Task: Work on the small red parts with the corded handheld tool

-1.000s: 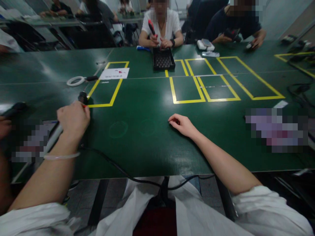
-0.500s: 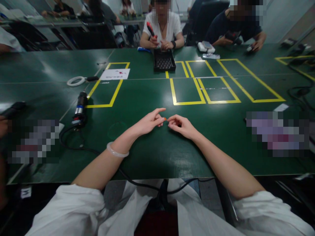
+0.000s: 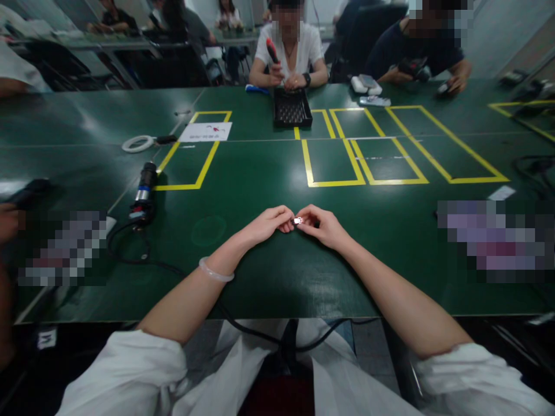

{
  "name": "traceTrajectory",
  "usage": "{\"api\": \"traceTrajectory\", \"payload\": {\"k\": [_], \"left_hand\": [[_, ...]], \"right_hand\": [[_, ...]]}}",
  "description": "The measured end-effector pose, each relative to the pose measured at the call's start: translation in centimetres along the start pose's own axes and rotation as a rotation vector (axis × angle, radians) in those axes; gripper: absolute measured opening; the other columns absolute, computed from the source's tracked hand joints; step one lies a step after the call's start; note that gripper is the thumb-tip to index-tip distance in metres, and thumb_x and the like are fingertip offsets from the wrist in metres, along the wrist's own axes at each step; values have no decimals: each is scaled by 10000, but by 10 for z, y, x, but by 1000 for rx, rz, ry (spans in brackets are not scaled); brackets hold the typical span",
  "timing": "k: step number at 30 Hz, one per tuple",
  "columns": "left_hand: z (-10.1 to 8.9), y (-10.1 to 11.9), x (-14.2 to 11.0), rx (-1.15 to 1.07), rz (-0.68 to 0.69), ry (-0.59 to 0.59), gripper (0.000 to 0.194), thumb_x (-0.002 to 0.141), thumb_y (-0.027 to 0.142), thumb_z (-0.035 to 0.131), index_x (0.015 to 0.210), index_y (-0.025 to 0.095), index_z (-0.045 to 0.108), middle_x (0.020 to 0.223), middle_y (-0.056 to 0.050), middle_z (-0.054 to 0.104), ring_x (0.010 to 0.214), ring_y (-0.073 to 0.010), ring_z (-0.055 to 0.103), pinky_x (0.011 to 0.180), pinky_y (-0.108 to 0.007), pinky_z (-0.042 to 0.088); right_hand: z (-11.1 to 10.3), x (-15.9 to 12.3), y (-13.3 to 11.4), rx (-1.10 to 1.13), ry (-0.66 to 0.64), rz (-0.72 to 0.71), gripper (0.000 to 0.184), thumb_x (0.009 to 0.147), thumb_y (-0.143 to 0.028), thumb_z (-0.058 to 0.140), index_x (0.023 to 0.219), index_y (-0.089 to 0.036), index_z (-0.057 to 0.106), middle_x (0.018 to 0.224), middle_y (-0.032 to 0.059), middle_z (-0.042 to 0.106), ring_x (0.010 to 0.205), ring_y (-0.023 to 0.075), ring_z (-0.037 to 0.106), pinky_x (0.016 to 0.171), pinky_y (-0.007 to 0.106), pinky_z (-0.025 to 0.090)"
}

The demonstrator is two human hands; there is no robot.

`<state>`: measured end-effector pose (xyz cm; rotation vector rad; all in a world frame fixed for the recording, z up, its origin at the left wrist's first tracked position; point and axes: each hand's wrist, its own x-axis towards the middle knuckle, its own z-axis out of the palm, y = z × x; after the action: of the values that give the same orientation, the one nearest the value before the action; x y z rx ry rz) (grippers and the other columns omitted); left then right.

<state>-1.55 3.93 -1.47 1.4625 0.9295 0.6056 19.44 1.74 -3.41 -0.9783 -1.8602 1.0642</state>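
Over the green table (image 3: 277, 289), my left hand (image 3: 273, 222) and my right hand (image 3: 323, 225) meet fingertip to fingertip in front of me. Between them is a small bright silvery piece (image 3: 298, 221), too small for me to tell its kind. Both hands are closed, each pinching at this piece; their fingers hide part of it. To the left of my left hand lies a black and silver cylindrical tool (image 3: 144, 188) with a blue ring and a black cord (image 3: 160, 266). Neither hand touches it.
Yellow tape outlines (image 3: 336, 184) mark the table, with a white paper (image 3: 206, 132) across one. Opposite, a person with a red-handled tool (image 3: 272, 51) works at a black tray (image 3: 292, 115). A white cable coil (image 3: 137, 143) lies left. Blurred-out items flank me on both sides.
My left hand has left the cylindrical tool and come right to meet my right hand. An orange spot showed at its fingertips midway; now a silvery piece shows between both hands. My right hand stayed nearly still.
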Motion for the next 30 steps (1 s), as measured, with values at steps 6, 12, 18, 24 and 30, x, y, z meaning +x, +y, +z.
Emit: {"api": "traceTrajectory", "payload": {"k": [6, 12, 18, 24, 30], "left_hand": [[1, 3, -2, 4, -11, -37, 398, 844, 482, 668, 960, 104, 622, 857, -58, 658, 771, -129, 588, 781, -290, 462], [1, 6, -5, -10, 1, -47, 362, 818, 436, 702, 932, 106, 608, 820, -32, 627, 768, -126, 573, 777, -289, 446], [1, 4, -6, -13, 24, -42, 351, 803, 410, 716, 961, 117, 603, 829, -38, 640, 755, -125, 571, 744, -279, 435], [0, 1, -5, -18, 4, -19, 399, 821, 464, 695, 985, 110, 614, 871, -69, 669, 791, -142, 607, 778, -299, 464], [1, 1, -5, 31, 12, 20, 353, 789, 403, 730, 960, 107, 640, 835, -46, 647, 750, -128, 576, 734, -277, 445]], "right_hand": [[1, 0, -2, -43, 15, -29, 145, 868, -288, 648, 979, -196, 633, 782, 6, 660, 647, 123, 550, 605, 256, 439], [2, -1, 3, -1, -7, -7, 241, 859, -333, 668, 1051, -202, 604, 827, 10, 671, 664, 122, 569, 616, 256, 456], [2, 1, 4, 119, -24, 63, 272, 869, -389, 663, 1044, -193, 593, 847, 25, 674, 706, 136, 597, 654, 274, 471], [1, 0, 1, -9, -4, -18, 161, 899, -329, 620, 1001, -206, 607, 836, 11, 648, 696, 134, 562, 656, 275, 456], [0, 0, -2, -63, -33, -48, 174, 881, -307, 643, 1015, -206, 593, 850, 8, 641, 698, 129, 566, 645, 266, 451]]}}
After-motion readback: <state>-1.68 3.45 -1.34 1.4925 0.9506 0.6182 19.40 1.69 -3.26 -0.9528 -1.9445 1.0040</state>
